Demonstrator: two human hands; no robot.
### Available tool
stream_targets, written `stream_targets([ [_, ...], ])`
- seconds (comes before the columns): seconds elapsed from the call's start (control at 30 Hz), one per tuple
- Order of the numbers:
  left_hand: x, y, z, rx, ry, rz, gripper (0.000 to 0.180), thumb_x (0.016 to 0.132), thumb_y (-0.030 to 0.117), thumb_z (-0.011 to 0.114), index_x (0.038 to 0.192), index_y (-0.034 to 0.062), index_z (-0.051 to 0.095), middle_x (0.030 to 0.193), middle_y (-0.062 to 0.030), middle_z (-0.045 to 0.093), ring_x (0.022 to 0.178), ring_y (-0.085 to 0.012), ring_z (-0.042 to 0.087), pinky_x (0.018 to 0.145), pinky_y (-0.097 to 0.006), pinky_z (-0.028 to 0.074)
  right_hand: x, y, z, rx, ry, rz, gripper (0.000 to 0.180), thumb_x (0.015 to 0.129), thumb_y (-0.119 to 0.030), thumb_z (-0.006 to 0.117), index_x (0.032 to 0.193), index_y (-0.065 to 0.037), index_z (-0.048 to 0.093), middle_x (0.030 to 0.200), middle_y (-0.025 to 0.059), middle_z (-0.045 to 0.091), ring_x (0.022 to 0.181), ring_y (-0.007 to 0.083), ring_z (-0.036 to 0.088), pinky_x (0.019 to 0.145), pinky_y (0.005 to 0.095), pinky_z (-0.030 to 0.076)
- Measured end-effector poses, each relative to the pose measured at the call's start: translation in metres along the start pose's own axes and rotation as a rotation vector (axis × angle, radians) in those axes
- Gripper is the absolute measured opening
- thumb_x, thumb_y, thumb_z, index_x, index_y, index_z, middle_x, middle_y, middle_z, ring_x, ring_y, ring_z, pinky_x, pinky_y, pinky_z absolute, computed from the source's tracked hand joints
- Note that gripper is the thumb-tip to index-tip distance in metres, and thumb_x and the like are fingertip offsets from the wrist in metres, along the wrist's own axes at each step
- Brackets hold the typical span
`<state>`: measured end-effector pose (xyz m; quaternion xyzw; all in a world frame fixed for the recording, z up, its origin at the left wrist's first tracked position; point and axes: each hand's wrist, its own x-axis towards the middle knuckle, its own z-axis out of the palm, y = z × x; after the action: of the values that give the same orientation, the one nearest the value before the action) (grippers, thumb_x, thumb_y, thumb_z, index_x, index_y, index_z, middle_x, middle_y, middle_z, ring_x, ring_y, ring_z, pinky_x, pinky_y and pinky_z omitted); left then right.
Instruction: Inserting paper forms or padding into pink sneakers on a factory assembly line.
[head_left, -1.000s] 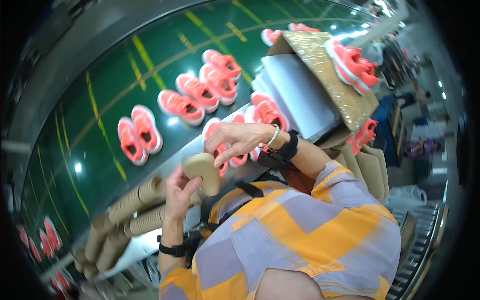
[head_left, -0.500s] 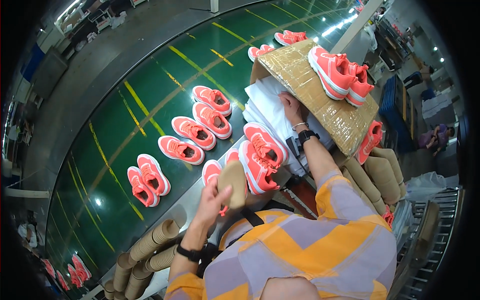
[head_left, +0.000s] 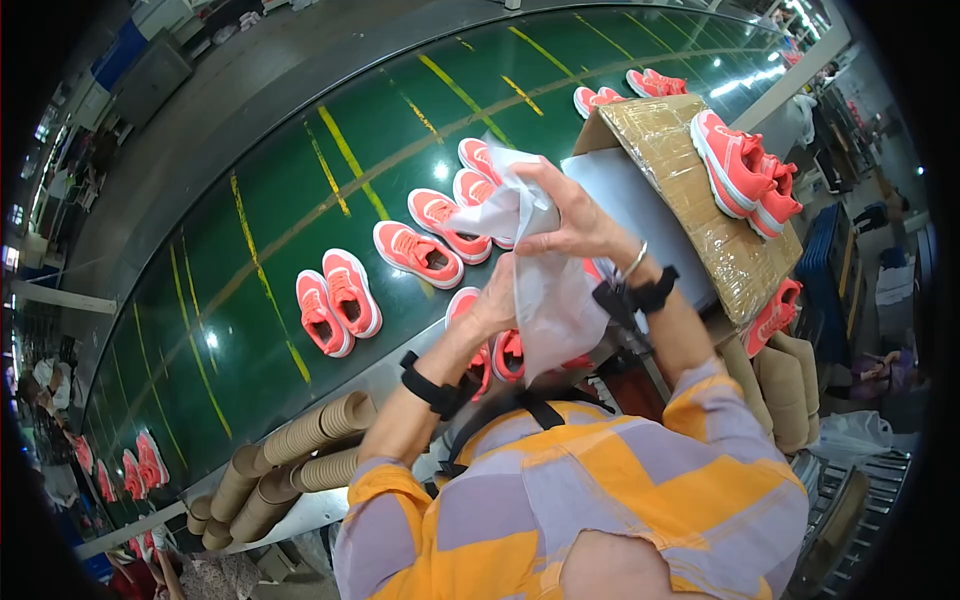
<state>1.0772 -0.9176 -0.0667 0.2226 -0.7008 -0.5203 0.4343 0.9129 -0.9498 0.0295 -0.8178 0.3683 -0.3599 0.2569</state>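
A thin sheet of white tissue paper (head_left: 560, 310) hangs from my right hand (head_left: 572, 212), whose thumb and fingers are closed on its bunched upper part. My left hand (head_left: 497, 297) is closed against the sheet's left side; its fingertips and whatever they hold are hidden behind the paper. Beneath both hands, coral sneakers (head_left: 509, 355) with white soles stand at the bench edge, partly covered by the sheet. Just beyond the hands, more coral sneakers (head_left: 418, 253) stand on the green belt. To the right lies a stack of white sheets (head_left: 640, 195) under a tilted cardboard piece.
The taped brown cardboard (head_left: 690, 190) carries a pair of coral sneakers (head_left: 738, 170). Nested brown paperboard inserts (head_left: 315, 435) lie at the lower left, with more inserts (head_left: 780, 390) at the right. Another sneaker pair (head_left: 338, 302) stands on the green belt (head_left: 270, 290).
My right hand has lifted a sheet off the white stack and brought it left to my left hand. The tan oval paperboard insert that my left hand held is now out of sight.
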Motion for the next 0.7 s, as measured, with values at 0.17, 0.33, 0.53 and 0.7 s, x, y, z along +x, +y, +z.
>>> stream_targets([
  [0.17, -0.027, 0.018, 0.023, 0.482, -1.031, -0.279, 0.095, 0.07, 0.05, 0.078, 0.132, -0.0106, 0.041, 0.129, -0.0254, 0.052, 0.123, -0.0366, 0.048, 0.104, -0.038, 0.04, 0.034, 0.004, -0.004, -0.282, 0.289, -0.222, 0.073, 0.06, -0.011, 0.088, 0.121, -0.005, 0.047, 0.108, 0.0114, 0.054, 0.097, 0.0301, 0.057, 0.085, 0.0357, 0.047],
  [0.33, -0.008, 0.025, 0.032, -1.389, 0.374, -0.466, 0.05, 0.092, 0.025, 0.057, 0.133, -0.0011, 0.043, 0.129, -0.014, 0.054, 0.12, -0.0265, 0.052, 0.103, -0.039, 0.041, 0.007, -0.036, 0.048, 0.081, 0.734, 0.097, 0.088, 0.063, -0.018, 0.09, 0.132, -0.004, 0.036, 0.117, 0.0147, 0.056, 0.102, 0.0216, 0.061, 0.087, 0.034, 0.052],
  [0.53, 0.02, 0.036, -0.028, -0.877, 0.491, -0.363, 0.043, 0.092, 0.023, 0.057, 0.127, 0.0007, 0.048, 0.123, -0.0119, 0.057, 0.108, -0.0254, 0.06, 0.092, -0.041, 0.05, -0.002, -0.055, 0.058, 0.499, 0.882, 0.025, 0.089, 0.066, -0.036, 0.087, 0.136, -0.005, 0.042, 0.128, 0.0175, 0.051, 0.118, 0.0283, 0.054, 0.094, 0.0407, 0.048],
  [0.7, -0.008, 0.008, -0.033, -0.259, 0.233, -0.073, 0.038, 0.091, 0.012, 0.06, 0.125, 0.0003, 0.049, 0.113, -0.0103, 0.059, 0.099, -0.0198, 0.06, 0.08, -0.035, 0.052, 0.013, -0.057, 0.048, -0.306, 0.159, -0.402, 0.037, 0.071, -0.035, 0.079, 0.093, -0.007, 0.068, 0.101, 0.0135, 0.064, 0.097, 0.0305, 0.062, 0.082, 0.0401, 0.051],
])
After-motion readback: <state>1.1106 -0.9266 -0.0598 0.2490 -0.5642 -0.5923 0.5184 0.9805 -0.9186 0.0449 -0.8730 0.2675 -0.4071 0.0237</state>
